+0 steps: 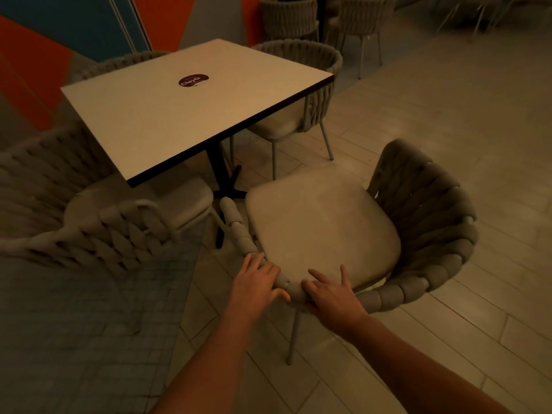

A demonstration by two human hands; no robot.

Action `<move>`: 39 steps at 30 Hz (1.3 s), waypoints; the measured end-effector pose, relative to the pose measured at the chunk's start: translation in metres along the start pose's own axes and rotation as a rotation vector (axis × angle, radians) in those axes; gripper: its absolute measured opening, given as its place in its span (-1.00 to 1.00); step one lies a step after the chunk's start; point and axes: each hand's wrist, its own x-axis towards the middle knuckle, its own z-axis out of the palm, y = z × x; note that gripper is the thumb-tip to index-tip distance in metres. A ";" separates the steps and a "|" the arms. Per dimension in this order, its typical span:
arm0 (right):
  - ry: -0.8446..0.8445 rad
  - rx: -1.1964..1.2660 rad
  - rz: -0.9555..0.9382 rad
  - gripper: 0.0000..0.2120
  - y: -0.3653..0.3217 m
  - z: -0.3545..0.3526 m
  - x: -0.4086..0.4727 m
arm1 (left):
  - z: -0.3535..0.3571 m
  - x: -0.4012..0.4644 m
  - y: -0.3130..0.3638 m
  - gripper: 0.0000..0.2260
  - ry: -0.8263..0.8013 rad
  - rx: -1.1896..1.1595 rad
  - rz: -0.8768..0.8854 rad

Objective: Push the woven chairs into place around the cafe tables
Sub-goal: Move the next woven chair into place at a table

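Observation:
A woven chair (418, 234) with a pale seat cushion stands in front of me, pulled out from the near right corner of the square cafe table (179, 115). Its seat faces away from me and its rope-wrapped back rim curves along its near side. My left hand (257, 285) lies over that rim with its fingers curled across the top and its thumb on the near side. Right beside it, my right hand (331, 294) rests on the same rim, fingers spread and straight above the cushion's edge.
A second woven chair (89, 231) sits tucked at the table's left side, a third (301, 94) at its far right, and a fourth (125, 62) behind it. More chairs (289, 19) stand at the back. The table's black pedestal base (224, 186) is near the chair's front. Tiled floor lies to the right.

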 end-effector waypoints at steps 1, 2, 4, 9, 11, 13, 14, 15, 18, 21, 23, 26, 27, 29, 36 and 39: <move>-0.003 -0.002 -0.011 -0.62 0.001 0.001 -0.002 | 0.000 -0.002 0.003 -0.43 -0.002 0.010 -0.006; -0.005 -0.004 -0.024 -0.62 0.002 0.002 -0.005 | 0.000 -0.006 0.007 -0.44 -0.005 0.015 -0.016; -0.007 -0.010 -0.046 -0.61 0.005 0.004 -0.011 | 0.001 -0.012 0.013 -0.44 -0.011 0.020 -0.036; -0.025 -0.013 -0.096 -0.59 0.011 0.005 -0.024 | 0.000 -0.024 0.030 -0.42 -0.050 0.031 -0.082; -0.029 -0.015 -0.104 -0.57 0.012 0.004 -0.027 | -0.001 -0.026 0.035 -0.41 -0.064 0.031 -0.104; -0.036 -0.024 -0.109 -0.57 0.014 0.003 -0.030 | -0.001 -0.026 0.039 -0.40 -0.078 0.018 -0.120; -0.039 -0.027 -0.110 -0.57 0.015 0.003 -0.030 | -0.001 -0.026 0.040 -0.39 -0.082 0.009 -0.124; -0.045 -0.032 -0.111 -0.58 0.016 0.003 -0.031 | -0.001 -0.026 0.041 -0.39 -0.084 0.000 -0.126; -0.086 -0.043 -0.111 -0.57 0.019 -0.002 -0.032 | 0.000 -0.024 0.043 -0.40 -0.100 -0.031 -0.134; -0.141 -0.011 -0.117 -0.46 0.028 -0.013 -0.034 | -0.003 -0.023 0.041 -0.39 -0.124 -0.075 -0.140; -0.142 0.024 -0.087 -0.39 0.042 -0.022 -0.041 | -0.005 -0.023 0.041 -0.34 -0.157 -0.090 -0.133; -0.126 0.024 -0.014 -0.38 0.067 -0.035 -0.053 | -0.012 -0.025 0.054 -0.22 -0.187 -0.156 -0.124; -0.119 0.016 0.003 -0.38 0.074 -0.040 -0.059 | -0.015 -0.026 0.062 -0.19 -0.182 -0.204 -0.132; -0.101 0.012 0.032 -0.37 0.085 -0.048 -0.068 | -0.024 -0.026 0.080 -0.15 -0.162 -0.296 -0.153; -0.061 -0.062 0.057 -0.38 0.118 -0.081 -0.110 | -0.055 -0.016 0.158 -0.12 -0.106 -0.400 -0.149; -0.045 -0.069 0.070 -0.38 0.131 -0.092 -0.123 | -0.062 -0.008 0.182 -0.12 -0.090 -0.399 -0.133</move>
